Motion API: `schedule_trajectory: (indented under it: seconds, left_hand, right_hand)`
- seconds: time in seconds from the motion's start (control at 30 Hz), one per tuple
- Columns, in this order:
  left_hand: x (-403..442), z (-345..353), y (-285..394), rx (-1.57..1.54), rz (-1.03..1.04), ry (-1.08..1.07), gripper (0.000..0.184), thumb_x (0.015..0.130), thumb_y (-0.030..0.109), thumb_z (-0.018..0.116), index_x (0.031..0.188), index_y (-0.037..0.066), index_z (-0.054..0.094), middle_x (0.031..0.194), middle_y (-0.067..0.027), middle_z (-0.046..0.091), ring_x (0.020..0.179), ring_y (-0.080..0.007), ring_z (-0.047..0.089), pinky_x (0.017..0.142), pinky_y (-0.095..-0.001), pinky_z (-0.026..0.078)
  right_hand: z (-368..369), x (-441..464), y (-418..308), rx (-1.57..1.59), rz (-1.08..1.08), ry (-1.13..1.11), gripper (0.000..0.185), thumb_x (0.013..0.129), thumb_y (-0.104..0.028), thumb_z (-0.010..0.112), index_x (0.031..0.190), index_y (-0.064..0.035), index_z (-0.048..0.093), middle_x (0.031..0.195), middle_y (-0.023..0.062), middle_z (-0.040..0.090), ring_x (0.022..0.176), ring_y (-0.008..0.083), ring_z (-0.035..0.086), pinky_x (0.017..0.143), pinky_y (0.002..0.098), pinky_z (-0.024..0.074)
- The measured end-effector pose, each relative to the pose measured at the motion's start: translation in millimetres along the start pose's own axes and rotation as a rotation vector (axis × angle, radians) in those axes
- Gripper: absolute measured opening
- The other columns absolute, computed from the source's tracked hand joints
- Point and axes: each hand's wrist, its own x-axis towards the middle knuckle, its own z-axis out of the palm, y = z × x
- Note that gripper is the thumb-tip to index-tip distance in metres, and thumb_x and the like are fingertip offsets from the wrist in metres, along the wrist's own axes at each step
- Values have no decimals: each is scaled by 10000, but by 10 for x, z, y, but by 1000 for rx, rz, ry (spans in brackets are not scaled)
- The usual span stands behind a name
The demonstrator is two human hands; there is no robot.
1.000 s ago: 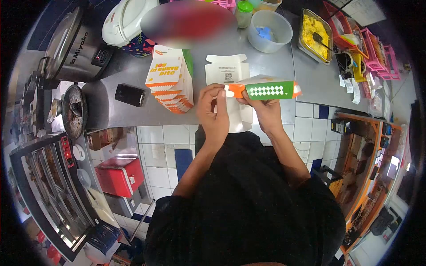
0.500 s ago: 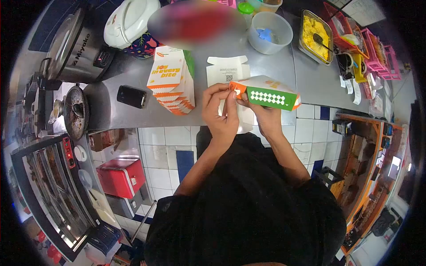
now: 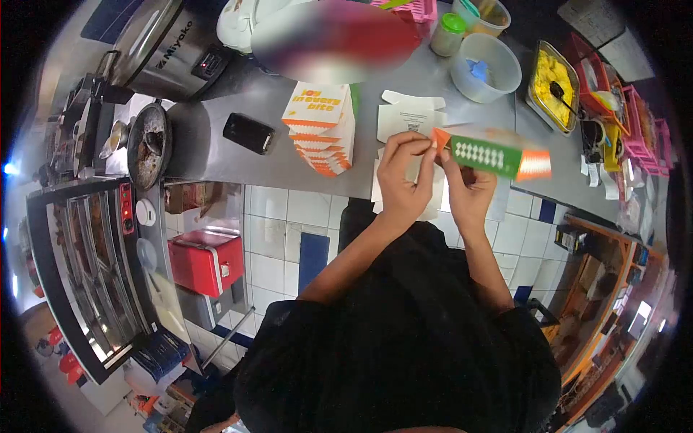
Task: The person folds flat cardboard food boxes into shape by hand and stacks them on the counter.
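Note:
Between my hands is a cardboard food box [image 3: 485, 154] with a green, white-checked side and orange ends, held tilted above the counter's near edge. My left hand [image 3: 406, 173] pinches the orange flap at its left end, thumb and fingers closed. My right hand [image 3: 467, 189] grips the same box from below, near that flap, its fingertips partly hidden. Beneath and behind lies an unfolded white carton [image 3: 411, 115] with small print. To the left, a stack of printed orange-and-white boxes [image 3: 323, 133] stands on the counter.
A black phone [image 3: 248, 133] lies left of the stack, beside a pan [image 3: 150, 146] and a large steel cooker [image 3: 173, 50]. Toward the right are a clear plastic tub [image 3: 485, 68], a tray of yellow food [image 3: 554, 86] and pink baskets [image 3: 644, 130].
The view has shifted, so the counter items appear farther right. The held box has swung, and its orange right end now shows more fully. Both hands keep hold of it.

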Motion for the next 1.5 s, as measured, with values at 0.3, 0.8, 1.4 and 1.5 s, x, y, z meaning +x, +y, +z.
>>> schedule_trajectory:
  seconds: [0.3, 0.8, 1.4, 1.5]
  left_hand:
    - [-50, 43, -40, -93, -235, -14, 105, 901, 3, 643, 999, -4, 606, 899, -62, 559, 692, -120, 566, 607, -256, 463]
    - [63, -1, -73, -101, -154, -51, 112, 904, -26, 618, 990, 14, 559, 872, -10, 584, 743, -53, 528, 676, -220, 449]
    - [275, -251, 238, -166, -142, -120, 106, 902, -61, 617, 966, 5, 564, 875, -16, 624, 770, -45, 570, 681, -200, 465]
    - [322, -307, 345, -164, -165, -167, 100, 910, -48, 632, 984, -2, 582, 888, -10, 631, 784, -47, 574, 698, -200, 463]
  right_hand:
    - [30, 50, 12, -6, -2, -27, 139, 905, 21, 688, 1041, 41, 714, 926, 58, 734, 817, 88, 680, 714, 217, 533]
    - [13, 50, -8, -68, -86, -68, 204, 879, 13, 714, 1083, 10, 708, 1000, 57, 732, 895, 101, 675, 794, 254, 534]
    - [-142, 199, -232, -627, -279, -378, 330, 928, -222, 713, 1206, -55, 651, 1122, 41, 687, 1021, 140, 642, 888, 304, 506]
    - [-135, 179, -233, -750, -447, -323, 320, 935, -221, 705, 1203, -56, 654, 1118, 40, 690, 1027, 132, 642, 896, 302, 504]
